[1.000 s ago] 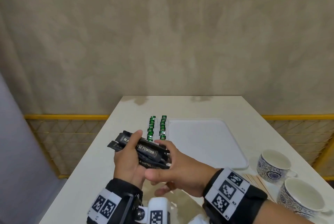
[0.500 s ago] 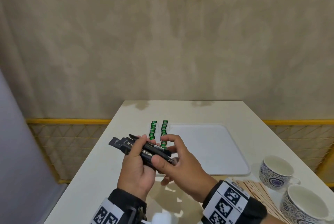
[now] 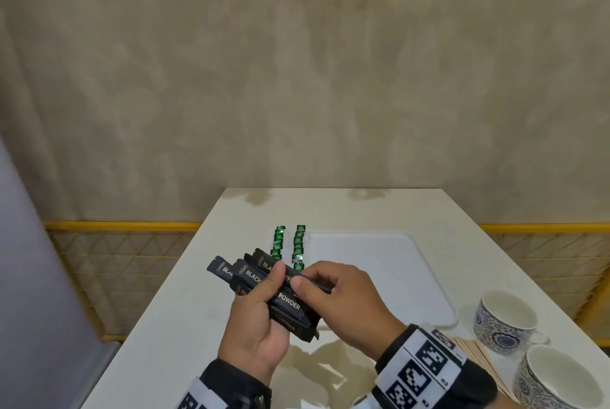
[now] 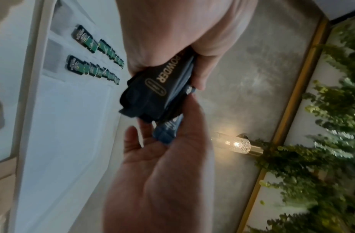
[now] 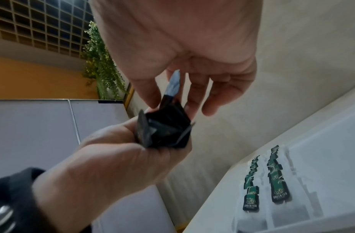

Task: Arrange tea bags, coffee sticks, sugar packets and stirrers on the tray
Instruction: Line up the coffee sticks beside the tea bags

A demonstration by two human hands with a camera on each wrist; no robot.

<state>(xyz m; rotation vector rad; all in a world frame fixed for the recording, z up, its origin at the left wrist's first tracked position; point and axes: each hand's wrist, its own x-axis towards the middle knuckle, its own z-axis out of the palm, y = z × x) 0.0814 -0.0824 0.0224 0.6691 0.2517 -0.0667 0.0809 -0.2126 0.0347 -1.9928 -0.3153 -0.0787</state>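
Note:
My left hand (image 3: 264, 293) grips a fanned bundle of black coffee sticks (image 3: 251, 276) above the table's near left part. My right hand (image 3: 307, 278) pinches one stick of the bundle between thumb and forefinger. The right wrist view shows that single coffee stick (image 5: 172, 88) standing out of the bundle (image 5: 164, 130). In the left wrist view, the bundle (image 4: 156, 88) reads "POWDER". Green tea bags (image 3: 290, 247) lie in two rows along the left side of the white tray (image 3: 379, 276). Wooden stirrers (image 3: 475, 352) lie on the table by my right wrist.
Two patterned cups (image 3: 505, 319) (image 3: 561, 379) stand at the table's right front. A beige wall rises behind the table, and yellow mesh railings flank it. The tray's wide right part (image 4: 63, 126) is bare.
My right hand has shifted from lying over the bundle to pinching one stick at its right end. Both hands have moved slightly forward, and the sticks are fanned out more.

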